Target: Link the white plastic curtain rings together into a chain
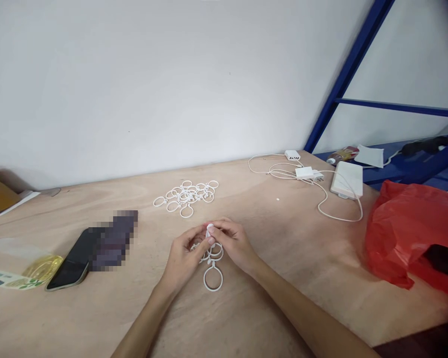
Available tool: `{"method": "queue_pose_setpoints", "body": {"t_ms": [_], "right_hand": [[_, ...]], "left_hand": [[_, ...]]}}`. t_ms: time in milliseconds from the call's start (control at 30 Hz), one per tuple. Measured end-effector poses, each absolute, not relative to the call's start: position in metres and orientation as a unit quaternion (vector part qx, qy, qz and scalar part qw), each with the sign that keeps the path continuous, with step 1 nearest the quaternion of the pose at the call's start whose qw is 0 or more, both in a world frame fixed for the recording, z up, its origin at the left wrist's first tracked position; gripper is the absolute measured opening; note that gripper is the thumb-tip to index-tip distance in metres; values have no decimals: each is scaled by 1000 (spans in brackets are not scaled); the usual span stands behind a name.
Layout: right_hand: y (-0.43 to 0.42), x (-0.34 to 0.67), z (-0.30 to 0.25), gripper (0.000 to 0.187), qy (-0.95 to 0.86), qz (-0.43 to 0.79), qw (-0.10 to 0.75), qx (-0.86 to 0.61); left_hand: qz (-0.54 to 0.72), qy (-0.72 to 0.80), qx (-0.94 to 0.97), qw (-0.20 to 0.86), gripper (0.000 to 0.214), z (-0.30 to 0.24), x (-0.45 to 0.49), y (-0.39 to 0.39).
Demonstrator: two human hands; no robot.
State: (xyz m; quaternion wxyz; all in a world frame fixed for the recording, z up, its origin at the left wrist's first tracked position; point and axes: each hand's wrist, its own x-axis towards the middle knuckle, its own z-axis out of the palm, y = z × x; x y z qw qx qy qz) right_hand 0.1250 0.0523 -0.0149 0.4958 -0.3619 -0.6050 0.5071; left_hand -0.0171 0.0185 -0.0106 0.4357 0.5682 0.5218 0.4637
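My left hand [186, 253] and my right hand [233, 242] meet above the table, fingertips pinched together around a small white plastic piece [209, 229]. Its lower part is covered by my thumbs. Just beneath my fingers lie several white plastic rings with small clip-like ends, which look like curtain rings. One such white ring [213, 288] shows whole, nearest to me; the others are partly hidden by my left hand. Farther back on the table is a loose pile of similar white rings [186, 196], apart from my hands.
On the left are a dark phone [69, 263], a blurred-out dark item [115, 241] and a yellow coil [43, 268]. White cables [323, 199], a charger [292, 155] and a white box [347, 179] lie back right. A red plastic bag [403, 233] sits at right.
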Motion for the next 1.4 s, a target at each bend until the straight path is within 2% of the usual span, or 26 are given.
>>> {"method": "queue_pose_setpoints", "body": {"t_ms": [167, 433, 533, 667, 833, 933, 1067, 1233, 1400], "right_hand": [[51, 127, -8, 23, -604, 532, 479, -351], [51, 131, -1, 27, -610, 526, 493, -328], [53, 130, -5, 24, -601, 554, 475, -326], [55, 128, -11, 19, -611, 568, 432, -343], [53, 127, -18, 15, -705, 471, 384, -366], [51, 126, -19, 11, -743, 394, 384, -381], [52, 125, -20, 7, -736, 360, 403, -408], [56, 126, -24, 8, -721, 352, 420, -424], [59, 126, -26, 9, -702, 348, 440, -439]], "left_hand": [[438, 546, 593, 398, 31, -11, -15, 16], [425, 525, 622, 396, 26, -2, -13, 11], [404, 536, 642, 370, 26, 1, -16, 11], [360, 572, 681, 284, 31, 0, -27, 15], [341, 626, 693, 113, 41, -17, -46, 28], [285, 669, 685, 34, 47, -30, -55, 37], [241, 679, 692, 47, 36, -40, -61, 44], [322, 648, 686, 76, 15, -39, -68, 47], [377, 647, 649, 136, 16, -34, -67, 45]]}}
